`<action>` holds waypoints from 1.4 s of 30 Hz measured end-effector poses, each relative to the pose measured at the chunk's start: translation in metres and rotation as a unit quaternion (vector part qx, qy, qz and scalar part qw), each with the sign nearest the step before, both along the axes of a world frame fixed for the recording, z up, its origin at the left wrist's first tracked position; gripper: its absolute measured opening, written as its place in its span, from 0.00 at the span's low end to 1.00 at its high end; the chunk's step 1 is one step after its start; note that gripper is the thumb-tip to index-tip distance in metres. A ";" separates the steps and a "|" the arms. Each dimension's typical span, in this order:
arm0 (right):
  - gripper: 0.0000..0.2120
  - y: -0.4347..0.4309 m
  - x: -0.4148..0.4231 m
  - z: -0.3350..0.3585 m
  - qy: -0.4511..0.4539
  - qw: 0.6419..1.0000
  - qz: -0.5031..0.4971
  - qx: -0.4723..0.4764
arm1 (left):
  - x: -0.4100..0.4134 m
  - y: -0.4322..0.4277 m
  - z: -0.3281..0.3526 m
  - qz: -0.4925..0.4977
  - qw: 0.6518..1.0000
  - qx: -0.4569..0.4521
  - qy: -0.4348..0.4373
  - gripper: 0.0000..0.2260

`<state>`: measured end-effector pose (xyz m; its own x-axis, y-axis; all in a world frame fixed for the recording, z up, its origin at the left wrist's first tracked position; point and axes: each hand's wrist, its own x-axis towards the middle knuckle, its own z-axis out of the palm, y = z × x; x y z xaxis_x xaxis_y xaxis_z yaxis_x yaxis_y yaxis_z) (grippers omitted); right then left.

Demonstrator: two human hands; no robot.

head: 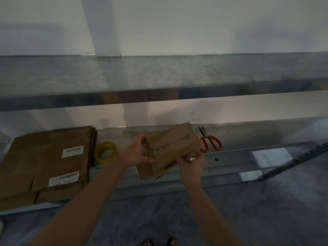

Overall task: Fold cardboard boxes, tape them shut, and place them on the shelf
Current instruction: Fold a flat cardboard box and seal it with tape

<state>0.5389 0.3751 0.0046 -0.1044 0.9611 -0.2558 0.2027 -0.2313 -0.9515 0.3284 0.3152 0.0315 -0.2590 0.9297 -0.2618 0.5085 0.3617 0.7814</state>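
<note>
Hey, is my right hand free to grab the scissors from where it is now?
Probably not yet. The right hand is gripping the box along with the left hand. The scissors lie just beyond it on the shelf, nothing between, so letting go should be enough.

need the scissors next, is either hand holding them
No, the orange-handled scissors lie on the shelf beside the box.

I see a matt brown cardboard box, creased and dull. The grey metal shelf looks smooth with a soft sheen. The scissors' orange handles seem glossy plastic. The flattened brown cardboard stack carries white paper labels.
</note>
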 end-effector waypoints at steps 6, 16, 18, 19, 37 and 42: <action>0.35 -0.014 0.011 -0.009 0.096 0.991 0.095 -0.024 | 0.039 -0.032 -0.012 0.095 0.995 0.022 0.033 0.55; 0.35 -0.005 0.028 -0.001 0.125 0.967 0.222 -0.023 | 0.064 -0.070 -0.023 0.167 0.976 0.115 -0.079 0.42; 0.30 -0.002 0.021 0.008 0.097 0.970 0.224 0.019 | 0.064 -0.065 -0.024 0.173 0.968 0.134 -0.126 0.40; 0.27 0.002 0.017 0.014 0.073 0.970 0.229 0.035 | 0.062 -0.062 -0.024 0.168 0.968 0.141 -0.119 0.40; 0.34 0.054 -0.007 -0.003 -0.265 0.901 0.301 0.168 | 0.032 0.011 -0.024 0.083 0.994 0.047 0.050 0.33; 0.35 0.042 0.005 0.014 -0.347 0.849 0.279 0.286 | 0.030 -0.005 -0.007 0.021 0.993 0.021 0.114 0.36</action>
